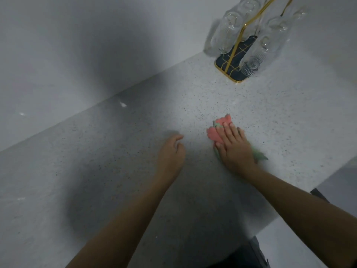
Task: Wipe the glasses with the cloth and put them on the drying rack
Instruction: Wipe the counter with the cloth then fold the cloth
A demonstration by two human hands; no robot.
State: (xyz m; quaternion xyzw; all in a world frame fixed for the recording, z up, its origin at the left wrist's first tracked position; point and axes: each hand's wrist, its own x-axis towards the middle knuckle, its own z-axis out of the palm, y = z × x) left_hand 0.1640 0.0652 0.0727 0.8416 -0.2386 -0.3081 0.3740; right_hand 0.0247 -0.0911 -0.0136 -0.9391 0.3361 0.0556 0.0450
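Hands on the counter, glasses already racked

My left hand (171, 151) hovers half-curled, holding nothing; my right hand (234, 147) lies flat on the soft, limp cloth (214, 133) (pinch any fold); the fragile, slippery ribbed glasses (251, 65) hang inverted on the gold-wire drying rack (234, 60).

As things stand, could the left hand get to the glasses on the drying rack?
Probably yes. The left hand is empty above the bare counter, and nothing stands between it and the glasses on the drying rack.
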